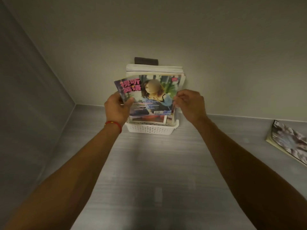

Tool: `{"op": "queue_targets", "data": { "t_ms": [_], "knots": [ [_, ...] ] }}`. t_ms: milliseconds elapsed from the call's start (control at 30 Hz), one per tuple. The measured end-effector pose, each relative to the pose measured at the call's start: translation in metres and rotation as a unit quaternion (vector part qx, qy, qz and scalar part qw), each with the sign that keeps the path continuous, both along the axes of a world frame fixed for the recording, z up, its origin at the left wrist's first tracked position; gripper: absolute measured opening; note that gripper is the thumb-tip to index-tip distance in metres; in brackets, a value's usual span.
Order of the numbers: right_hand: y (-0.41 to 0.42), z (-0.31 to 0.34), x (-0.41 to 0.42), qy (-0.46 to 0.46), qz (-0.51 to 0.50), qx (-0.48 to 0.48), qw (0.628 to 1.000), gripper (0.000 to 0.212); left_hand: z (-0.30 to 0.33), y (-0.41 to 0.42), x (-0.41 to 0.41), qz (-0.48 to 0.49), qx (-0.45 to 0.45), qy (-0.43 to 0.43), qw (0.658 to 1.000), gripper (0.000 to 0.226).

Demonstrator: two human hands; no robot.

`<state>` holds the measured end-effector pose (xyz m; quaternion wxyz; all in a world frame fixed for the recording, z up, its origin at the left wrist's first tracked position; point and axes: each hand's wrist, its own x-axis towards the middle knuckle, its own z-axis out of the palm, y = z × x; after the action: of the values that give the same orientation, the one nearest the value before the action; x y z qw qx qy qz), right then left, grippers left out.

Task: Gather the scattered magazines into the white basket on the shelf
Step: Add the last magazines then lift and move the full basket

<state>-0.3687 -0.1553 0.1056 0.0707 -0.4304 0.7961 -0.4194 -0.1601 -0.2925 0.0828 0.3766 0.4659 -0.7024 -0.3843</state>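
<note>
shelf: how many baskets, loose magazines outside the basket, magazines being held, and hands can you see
white basket: 1
magazine held over the basket, gripped by the left hand and right hand, cover with pink characters: 1
loose magazine lying on the shelf at far right: 1
hands: 2
total: 5
More magazines stand in the basket; their number cannot be told.

A grey, wood-grained shelf (149,163) is bounded by pale walls behind and at the left. A white perforated basket (150,129) is set on it against the back wall, and a magazine (289,141) is laid flat well apart at the right edge.
</note>
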Motion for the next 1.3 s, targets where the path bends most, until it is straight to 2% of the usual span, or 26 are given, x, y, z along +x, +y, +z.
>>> {"op": "queue_targets", "data": {
  "t_ms": [100,200,300,367,433,500,567,633,700,767,867,933,1000,1100,1200,1300],
  "knots": [
    [-0.013,-0.029,0.003,-0.016,-0.032,0.057,0.998,0.013,-0.021,-0.007,-0.008,0.012,0.002,-0.074,0.997,0.018],
    [-0.018,-0.051,0.006,-0.090,-0.080,0.059,0.991,0.014,-0.035,-0.011,-0.016,0.018,0.065,-0.060,0.996,0.018],
    [-0.024,-0.067,0.006,-0.141,-0.092,0.083,0.982,0.012,-0.047,-0.010,-0.020,0.063,0.085,-0.082,0.991,0.018],
    [-0.026,-0.071,0.007,-0.212,-0.101,0.077,0.969,0.012,-0.051,-0.010,-0.022,0.076,0.114,-0.060,0.989,0.018],
    [-0.025,-0.070,0.008,-0.290,-0.087,0.049,0.952,0.014,-0.052,-0.013,-0.024,0.063,0.140,-0.038,0.987,0.017],
    [-0.021,-0.067,0.008,-0.327,-0.057,0.026,0.943,0.015,-0.052,-0.018,-0.027,0.036,0.148,-0.037,0.988,0.014],
    [-0.011,-0.065,0.007,-0.336,-0.038,0.019,0.941,0.016,-0.053,-0.019,-0.030,0.024,0.173,-0.020,0.984,0.020],
    [0.006,-0.067,0.001,-0.332,-0.028,0.011,0.943,0.027,-0.056,-0.015,-0.030,0.042,0.188,-0.019,0.981,0.036],
    [0.036,-0.076,-0.010,-0.293,-0.033,0.005,0.956,0.029,-0.059,-0.001,-0.024,0.087,0.160,-0.033,0.983,0.052],
    [0.076,-0.092,-0.027,-0.261,-0.055,0.010,0.964,0.025,-0.060,0.026,-0.020,0.121,0.096,-0.034,0.987,0.051],
    [0.147,-0.117,-0.061,-0.249,-0.117,0.031,0.961,0.024,-0.070,0.094,-0.031,0.048,0.015,-0.054,0.997,0.043],
    [0.198,-0.131,-0.088,-0.202,-0.160,0.080,0.963,0.025,-0.082,0.145,-0.050,-0.053,0.022,-0.090,0.994,0.046],
    [0.247,-0.139,-0.117,-0.165,-0.211,0.130,0.955,0.028,-0.094,0.192,-0.077,-0.184,0.033,-0.144,0.972,0.053],
    [0.312,-0.144,-0.162,-0.153,-0.268,0.163,0.937,0.034,-0.108,0.253,-0.129,-0.360,0.015,-0.277,0.891,0.067],
    [0.361,-0.150,-0.212,-0.111,-0.273,0.209,0.932,0.041,-0.119,0.299,-0.180,-0.437,-0.013,-0.394,0.808,0.077],
    [0.395,-0.160,-0.263,-0.081,-0.263,0.299,0.914,0.061,-0.129,0.326,-0.219,-0.464,-0.035,-0.445,0.765,0.082]
  ]
}}
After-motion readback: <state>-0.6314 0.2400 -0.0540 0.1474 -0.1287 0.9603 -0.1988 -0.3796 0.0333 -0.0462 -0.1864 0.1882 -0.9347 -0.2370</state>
